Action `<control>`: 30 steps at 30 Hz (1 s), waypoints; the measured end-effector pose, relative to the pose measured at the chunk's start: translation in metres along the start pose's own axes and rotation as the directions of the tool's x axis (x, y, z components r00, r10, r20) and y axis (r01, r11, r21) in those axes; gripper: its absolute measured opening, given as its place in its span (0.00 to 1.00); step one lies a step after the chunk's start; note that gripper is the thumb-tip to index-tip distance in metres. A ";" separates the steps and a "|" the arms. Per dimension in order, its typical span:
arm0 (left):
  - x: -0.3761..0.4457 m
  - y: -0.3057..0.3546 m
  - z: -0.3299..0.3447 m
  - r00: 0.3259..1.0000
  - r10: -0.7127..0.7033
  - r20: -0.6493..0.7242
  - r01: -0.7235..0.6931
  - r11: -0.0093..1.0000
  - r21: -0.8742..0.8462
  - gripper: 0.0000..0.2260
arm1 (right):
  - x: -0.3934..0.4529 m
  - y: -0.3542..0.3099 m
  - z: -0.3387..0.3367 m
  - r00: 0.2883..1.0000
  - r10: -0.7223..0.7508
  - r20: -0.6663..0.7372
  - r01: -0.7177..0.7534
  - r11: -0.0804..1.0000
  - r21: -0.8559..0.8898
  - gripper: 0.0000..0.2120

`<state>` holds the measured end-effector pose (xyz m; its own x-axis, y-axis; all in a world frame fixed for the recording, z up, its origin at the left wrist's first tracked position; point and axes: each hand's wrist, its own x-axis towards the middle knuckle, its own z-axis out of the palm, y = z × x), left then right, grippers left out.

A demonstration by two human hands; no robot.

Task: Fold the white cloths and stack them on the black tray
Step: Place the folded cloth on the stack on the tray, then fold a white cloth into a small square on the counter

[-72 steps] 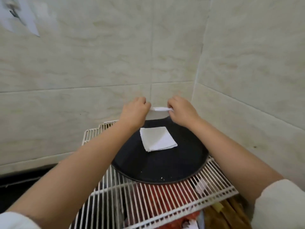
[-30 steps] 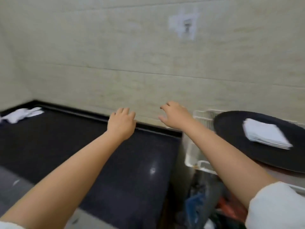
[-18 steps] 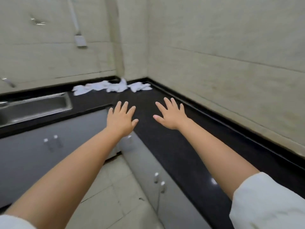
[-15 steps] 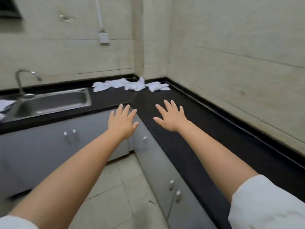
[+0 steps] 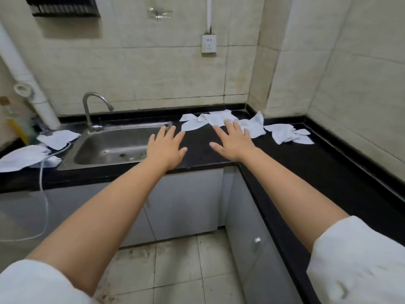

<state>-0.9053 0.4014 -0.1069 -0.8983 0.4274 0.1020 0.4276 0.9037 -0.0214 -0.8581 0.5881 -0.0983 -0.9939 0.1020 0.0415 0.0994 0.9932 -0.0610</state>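
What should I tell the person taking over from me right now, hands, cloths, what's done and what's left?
Left hand: open, fingers spread, holding nothing, out over the sink's right edge.
Right hand: open, holding nothing, reaching toward the cloths.
Unfolded white cloths lie crumpled in the back corner of the black counter; more white cloth lies left of the sink.
The black tray is out of view, so the stack cannot be checked from here.
Left: pick up a cloth, fold it, carry it to the tray, repeat for the rest.
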 end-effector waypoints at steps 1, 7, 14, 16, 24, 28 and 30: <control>0.019 -0.009 0.004 1.000 -0.010 0.003 0.010 1.000 -0.003 0.24 | 0.021 0.001 0.003 1.000 -0.009 0.007 0.009 1.000 -0.005 0.28; 0.150 -0.049 0.052 0.999 -0.001 0.054 0.000 1.000 0.010 0.25 | 0.146 0.023 0.044 0.998 0.044 0.054 -0.043 0.999 -0.016 0.28; 0.333 -0.033 0.099 0.972 0.211 0.105 -0.209 0.977 -0.033 0.24 | 0.279 0.090 0.071 0.962 0.261 0.076 -0.263 0.965 0.011 0.27; 0.374 -0.012 0.107 0.949 0.288 0.126 -0.281 0.957 -0.075 0.24 | 0.300 0.118 0.077 0.940 0.337 0.060 -0.339 0.940 0.028 0.27; 0.478 0.093 0.170 0.851 0.488 0.195 -0.460 0.871 -0.171 0.24 | 0.341 0.230 0.128 0.821 0.543 0.176 -0.556 0.831 0.027 0.26; 0.508 0.139 0.207 0.836 0.477 0.271 -0.440 0.878 -0.188 0.24 | 0.373 0.277 0.167 0.794 0.551 0.257 -0.581 0.812 0.052 0.26; 0.521 0.159 0.226 0.836 0.464 0.293 -0.418 0.884 -0.209 0.24 | 0.388 0.292 0.189 0.797 0.537 0.276 -0.569 0.821 0.048 0.26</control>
<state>-1.3283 0.7734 -0.2817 -0.5820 0.7839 -0.2164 0.7745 0.6154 0.1463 -1.2235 0.9069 -0.2883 -0.7524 0.5987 -0.2747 0.6448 0.7546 -0.1215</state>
